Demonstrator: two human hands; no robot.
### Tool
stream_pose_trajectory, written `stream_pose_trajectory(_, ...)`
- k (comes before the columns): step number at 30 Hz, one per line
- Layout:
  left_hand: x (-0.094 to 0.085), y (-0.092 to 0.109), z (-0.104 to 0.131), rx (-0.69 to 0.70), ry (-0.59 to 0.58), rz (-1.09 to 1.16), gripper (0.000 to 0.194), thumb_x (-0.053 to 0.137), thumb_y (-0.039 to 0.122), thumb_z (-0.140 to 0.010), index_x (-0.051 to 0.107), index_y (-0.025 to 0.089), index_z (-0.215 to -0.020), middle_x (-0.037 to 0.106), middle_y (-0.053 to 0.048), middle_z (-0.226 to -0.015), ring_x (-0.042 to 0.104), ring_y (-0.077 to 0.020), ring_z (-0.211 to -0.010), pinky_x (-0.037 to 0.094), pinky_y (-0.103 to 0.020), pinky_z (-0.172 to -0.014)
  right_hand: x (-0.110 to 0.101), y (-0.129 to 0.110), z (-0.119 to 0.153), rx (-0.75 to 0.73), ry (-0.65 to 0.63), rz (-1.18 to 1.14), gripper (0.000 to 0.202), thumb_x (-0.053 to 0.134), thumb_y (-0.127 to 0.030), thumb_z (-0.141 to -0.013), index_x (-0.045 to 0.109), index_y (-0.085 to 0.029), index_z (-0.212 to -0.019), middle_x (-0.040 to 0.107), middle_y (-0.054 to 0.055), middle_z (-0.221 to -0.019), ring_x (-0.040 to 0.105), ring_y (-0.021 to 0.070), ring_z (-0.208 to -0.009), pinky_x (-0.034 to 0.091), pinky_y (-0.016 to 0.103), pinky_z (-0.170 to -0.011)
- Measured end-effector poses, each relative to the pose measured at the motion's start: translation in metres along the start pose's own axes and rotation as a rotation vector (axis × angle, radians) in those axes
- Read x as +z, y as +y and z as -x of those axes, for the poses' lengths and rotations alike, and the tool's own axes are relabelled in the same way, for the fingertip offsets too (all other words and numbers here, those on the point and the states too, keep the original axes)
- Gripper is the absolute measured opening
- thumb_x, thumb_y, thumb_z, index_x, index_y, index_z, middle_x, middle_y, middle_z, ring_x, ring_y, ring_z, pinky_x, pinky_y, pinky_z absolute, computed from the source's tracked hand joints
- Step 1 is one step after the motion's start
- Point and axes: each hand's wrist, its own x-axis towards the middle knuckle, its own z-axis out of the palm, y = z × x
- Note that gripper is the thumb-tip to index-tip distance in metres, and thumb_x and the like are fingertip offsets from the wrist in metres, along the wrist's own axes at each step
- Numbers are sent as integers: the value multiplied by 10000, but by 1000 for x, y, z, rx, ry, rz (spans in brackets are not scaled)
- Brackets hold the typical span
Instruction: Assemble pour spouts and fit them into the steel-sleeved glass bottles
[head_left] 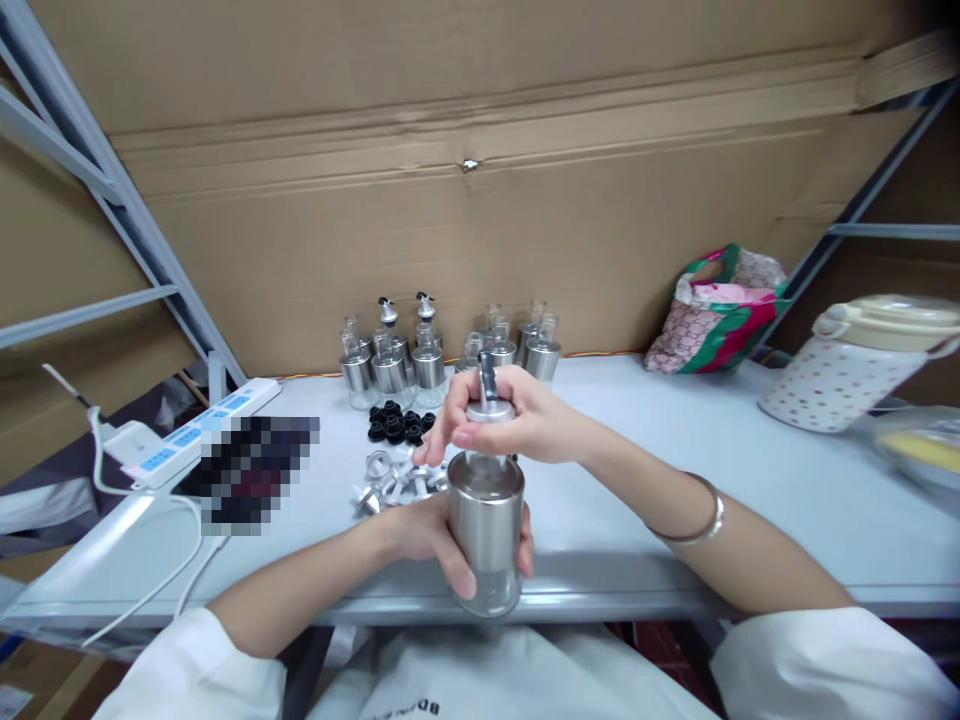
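leftmost, a power strip (202, 425) lies on the table (675, 500) beside a blurred patch. just right of it, metal caps (397, 480) and black stoppers (397, 424) sit loose before a row of bottles (442, 355) by the cardboard wall. over the near edge, the left hand (442, 545) wraps the steel bottle (486, 535), holding it upright. the right hand (517, 415) pinches the spout (489, 395) on its top, a bangle on that wrist. farther right stand a bag (716, 315) and a dotted jug (855, 365).
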Motion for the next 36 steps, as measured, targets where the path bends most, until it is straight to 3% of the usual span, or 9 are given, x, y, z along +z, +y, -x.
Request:
stream_pose_trajectory(11,3,4,3,59,143,-195,496,850,308,-490,618,162,-903,627,-38,-829,559,-167,-800,424,-301,-752,7,-8,5,-112,119,384,127,585,-263,-818,510,-176,-764,698,26,-764,691,169,-811,492,281,-731)
stream_pose_trajectory(14,9,6,2,60,225,-284,466,837,315,-502,619,158,-884,619,-47,-842,551,-176,-800,422,-303,-736,9,-11,5,-124,162,561,110,570,-251,-800,514,-177,-740,685,17,-736,668,147,-715,463,258,-653)
stream_pose_trajectory(16,15,7,0,75,333,-338,438,829,300,-498,620,153,-853,616,-46,-837,546,-174,-787,417,-293,-719,10,-10,3,-90,281,753,118,574,-248,-773,512,-181,-699,648,-3,-652,608,126,-597,413,246,-567)
stream_pose_trajectory(19,22,10,-6,85,596,-415,361,802,275,-502,621,144,-786,603,-31,-773,534,-162,-733,402,-275,-679,11,-5,-1,-6,554,994,241,666,-324,-713,463,-197,-685,607,-20,-609,531,118,-529,361,252,-523)
stream_pose_trajectory(22,26,9,-10,98,842,-488,300,767,256,-516,620,138,-750,589,-21,-727,527,-156,-695,392,-272,-653,11,3,-5,4,695,907,439,755,-380,-641,359,-224,-750,642,-21,-701,573,132,-587,390,259,-558)
stream_pose_trajectory(26,28,5,-12,92,867,-513,295,760,259,-518,620,139,-749,592,-24,-729,530,-160,-696,397,-283,-665,11,7,-4,-17,547,568,389,680,-315,-739,300,-240,-774,631,-56,-654,618,137,-588,411,249,-535)
stream_pose_trajectory(29,29,6,-11,87,817,-507,318,769,256,-503,619,141,-759,587,-22,-732,519,-155,-697,390,-280,-664,10,2,-2,-17,418,505,294,614,-209,-786,322,-233,-759,620,-65,-646,631,130,-602,409,245,-537)
stream_pose_trajectory(36,20,6,-4,7,473,-299,380,789,237,-503,617,146,-829,606,-36,-828,526,-157,-769,400,-286,-711,-13,1,-1,37,76,171,319,661,-214,-782,343,-219,-757,575,-86,-648,672,137,-636,475,275,-628)
